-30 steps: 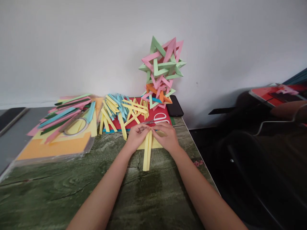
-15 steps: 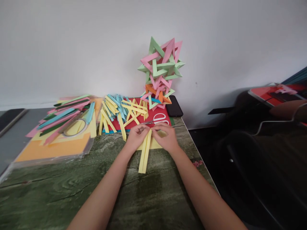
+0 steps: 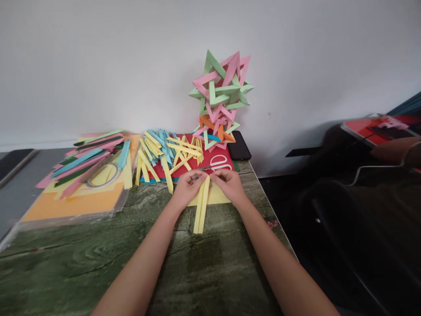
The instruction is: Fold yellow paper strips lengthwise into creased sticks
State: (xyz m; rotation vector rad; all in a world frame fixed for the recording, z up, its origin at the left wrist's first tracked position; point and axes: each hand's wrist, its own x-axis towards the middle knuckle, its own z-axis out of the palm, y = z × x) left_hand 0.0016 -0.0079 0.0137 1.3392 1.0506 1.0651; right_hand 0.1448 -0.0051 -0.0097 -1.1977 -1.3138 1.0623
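A folded yellow paper strip (image 3: 201, 210), creased along its length, points down toward me over the green wood-patterned table. My left hand (image 3: 190, 186) pinches its far end from the left, and my right hand (image 3: 228, 185) pinches the same end from the right. Both thumbs meet at the strip's top. Beneath the hands lies a sheet of yellow paper (image 3: 215, 195). Just beyond the fingertips is a pair of scissors (image 3: 208, 167), mostly hidden, on a red sheet or folder (image 3: 222, 154) with white lettering.
Folded yellow strips (image 3: 184, 151) and blue strips (image 3: 166, 142) are heaped behind my left hand. Farther left, colored strips (image 3: 88, 160) and a tape roll (image 3: 104, 175) lie on a plastic-wrapped paper pack (image 3: 75, 202). Paper star models (image 3: 223, 85) stand behind, beside a black phone (image 3: 239, 145).
The yellow strip's near end has swung slightly right and away from me. My right fingers have closed in a little on its far end.
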